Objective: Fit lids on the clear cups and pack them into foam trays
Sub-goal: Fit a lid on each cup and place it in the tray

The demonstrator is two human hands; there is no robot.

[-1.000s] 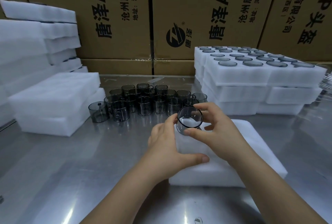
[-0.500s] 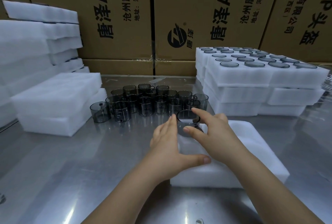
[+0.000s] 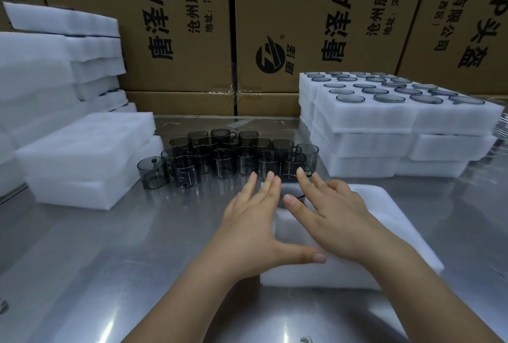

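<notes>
Cup (image 3: 289,187), smoky clear plastic cylinder, upright at white foam tray (image 3: 398,232) corner; left hand (image 3: 253,219), right hand (image 3: 335,216) flank it, grips wide, holding nothing.

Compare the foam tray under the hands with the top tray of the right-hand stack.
The top tray is filled with rows of cups; the near tray shows just one cup, at its far corner. The top tray sits on other trays; the near tray lies straight on the table. Both are white foam.
</notes>
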